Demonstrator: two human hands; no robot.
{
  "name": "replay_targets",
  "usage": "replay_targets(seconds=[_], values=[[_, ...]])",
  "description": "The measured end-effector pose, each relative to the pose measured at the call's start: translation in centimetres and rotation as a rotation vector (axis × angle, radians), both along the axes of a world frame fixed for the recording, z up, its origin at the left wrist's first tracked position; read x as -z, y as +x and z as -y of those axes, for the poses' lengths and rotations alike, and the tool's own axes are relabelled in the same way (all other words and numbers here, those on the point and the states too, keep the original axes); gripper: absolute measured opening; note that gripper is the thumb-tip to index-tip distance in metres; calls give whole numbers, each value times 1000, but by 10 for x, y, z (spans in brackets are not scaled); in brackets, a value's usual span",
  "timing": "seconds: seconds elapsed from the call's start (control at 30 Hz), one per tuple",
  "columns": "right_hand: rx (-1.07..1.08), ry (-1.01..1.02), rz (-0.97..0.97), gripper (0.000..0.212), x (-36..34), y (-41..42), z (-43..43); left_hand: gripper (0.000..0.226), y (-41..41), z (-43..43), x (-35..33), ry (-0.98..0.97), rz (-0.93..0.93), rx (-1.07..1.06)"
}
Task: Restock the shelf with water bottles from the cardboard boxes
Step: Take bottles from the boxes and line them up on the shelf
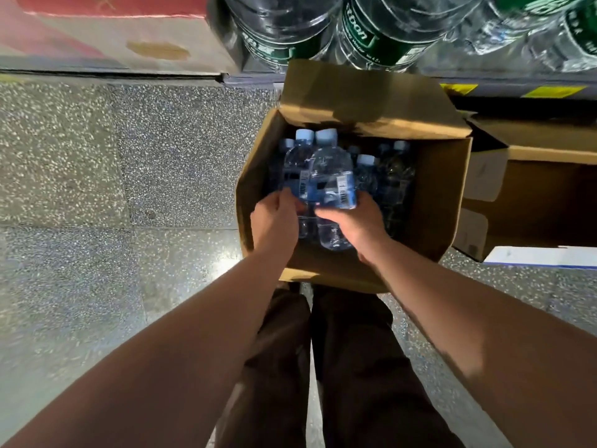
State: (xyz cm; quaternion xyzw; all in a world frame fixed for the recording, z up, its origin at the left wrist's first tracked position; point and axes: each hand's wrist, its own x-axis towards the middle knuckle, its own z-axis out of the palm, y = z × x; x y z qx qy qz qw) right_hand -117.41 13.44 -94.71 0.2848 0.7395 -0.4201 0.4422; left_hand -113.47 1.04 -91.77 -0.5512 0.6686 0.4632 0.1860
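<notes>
left bottle (pixel 295 169) gripped by the left hand (pixel 274 219) and right bottle (pixel 332 176) gripped by the right hand (pixel 358 224), both at the mouth of the open cardboard box (pixel 433 205). further capped bottles (pixel 395 176) stand inside the box, which rests on the speckled floor (pixel 161 156).

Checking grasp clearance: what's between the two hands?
Head view: left bottle in the left hand, right bottle in the right hand, side by side.

Two clear, pale-capped water bottles (pixel 331 169) are held tilted over an open cardboard box (pixel 429 202), in which more are packed upright.
</notes>
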Motion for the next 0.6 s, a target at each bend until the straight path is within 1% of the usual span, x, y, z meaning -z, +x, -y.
replay_targets(seconds=[0.03,0.07,0.1,0.13,0.2,0.27,0.33,0.43,0.5,0.57,0.6], values=[[18,46,0,59,5,-2,-12,24,-2,-2,4,-51,48,2],[36,106,-12,60,9,-4,-23,17,-4,-4,8,-71,96,3],[35,174,-27,61,11,-5,-31,22,-6,-5,13,-53,131,16],[3,215,-35,62,14,-6,-36,33,-6,-7,18,-22,155,50],[-100,179,-31,59,19,-5,-35,52,-5,-11,28,21,170,146],[-92,156,-37,57,22,-1,-27,62,-5,-12,36,41,160,182],[-40,160,-43,68,23,3,-18,68,-7,-9,42,79,159,159],[-140,210,-64,86,26,5,-12,79,-10,-5,50,74,181,162],[-190,255,-82,90,27,4,-13,95,-11,-5,53,48,208,201],[-129,225,-87,88,26,4,-16,107,-9,-6,54,22,227,220],[-69,201,-81,88,24,4,-18,107,-8,-5,55,3,220,220]])
